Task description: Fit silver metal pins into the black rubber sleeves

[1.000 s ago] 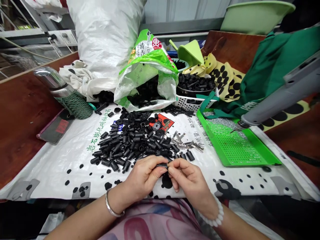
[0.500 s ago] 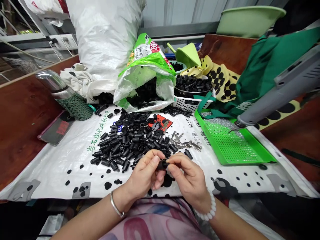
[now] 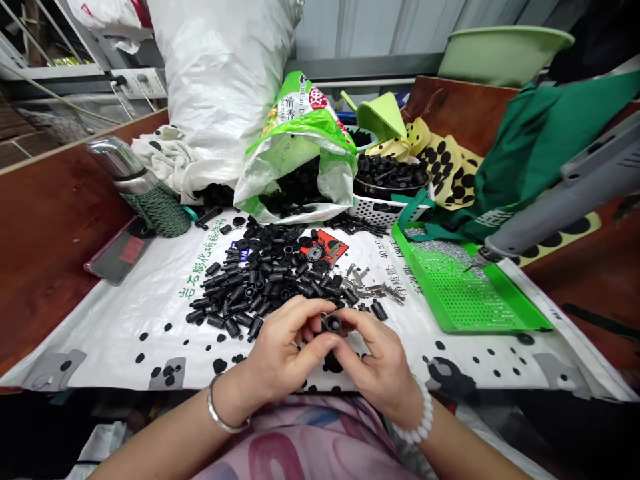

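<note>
Between both hands, near the table's front edge, is a small black plastic cylinder (image 3: 332,323) with its hollow end turned towards me. My left hand (image 3: 293,343) pinches it from the left, thumb below and fingers above. From the right, the thumb and fingertips of my right hand (image 3: 373,347) also close on it. Just beyond the hands spreads a pile of black plastic cylinders (image 3: 260,287) mixed with round black discs. Several flat silver metal clips (image 3: 377,290) lie to the right of that pile. A lone black cylinder (image 3: 379,309) rests beyond my right hand.
At right, a green tray (image 3: 500,310) holds small shiny metal pieces, with a grey electric screwdriver (image 3: 545,187) above it. Behind the pile stand an open green-white bag (image 3: 295,143) and a white basket (image 3: 373,210) of black parts. A flask (image 3: 155,200) and phone (image 3: 123,250) are left.
The black cylinder has turned so that its open end faces me. My left thumb has shifted down under it, and the view has tilted slightly.
</note>
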`<state>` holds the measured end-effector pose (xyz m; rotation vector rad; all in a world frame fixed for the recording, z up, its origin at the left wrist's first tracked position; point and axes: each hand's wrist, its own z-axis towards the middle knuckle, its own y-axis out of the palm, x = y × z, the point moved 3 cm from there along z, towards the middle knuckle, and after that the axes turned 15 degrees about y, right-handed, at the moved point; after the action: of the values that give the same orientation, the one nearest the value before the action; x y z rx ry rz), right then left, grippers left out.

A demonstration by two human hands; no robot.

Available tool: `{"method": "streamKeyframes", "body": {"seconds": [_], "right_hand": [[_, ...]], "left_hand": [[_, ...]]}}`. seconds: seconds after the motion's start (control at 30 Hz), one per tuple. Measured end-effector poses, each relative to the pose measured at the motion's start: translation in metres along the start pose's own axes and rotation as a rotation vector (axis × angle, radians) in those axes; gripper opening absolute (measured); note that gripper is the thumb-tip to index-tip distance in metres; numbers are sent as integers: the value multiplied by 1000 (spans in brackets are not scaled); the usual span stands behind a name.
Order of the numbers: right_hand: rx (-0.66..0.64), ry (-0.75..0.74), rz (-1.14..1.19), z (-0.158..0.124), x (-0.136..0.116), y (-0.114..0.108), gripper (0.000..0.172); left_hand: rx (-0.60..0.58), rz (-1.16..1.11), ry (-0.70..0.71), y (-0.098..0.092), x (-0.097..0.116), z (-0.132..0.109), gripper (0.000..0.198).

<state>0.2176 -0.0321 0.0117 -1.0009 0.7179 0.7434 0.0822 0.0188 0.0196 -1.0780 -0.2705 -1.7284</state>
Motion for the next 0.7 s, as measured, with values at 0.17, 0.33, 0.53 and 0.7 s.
{"method": "streamKeyframes", "body": {"seconds": [0.17,0.33,0.53,0.7], "right_hand": [[15,-76,-105,2,-2,-1,20],[-7,-105,-99,1,0,1,23],[36,-215,-146,-5,0,9,29],[83,-249,-180,-6,-1,11,31]], "left_hand": [[-102,167,21,-7,4,4,13],[-113,209,-76,-11,-2,1,11],[-232,438,38,-5,-11,-4,20],[-163,393,-45,0,-17,-4,30]]}}
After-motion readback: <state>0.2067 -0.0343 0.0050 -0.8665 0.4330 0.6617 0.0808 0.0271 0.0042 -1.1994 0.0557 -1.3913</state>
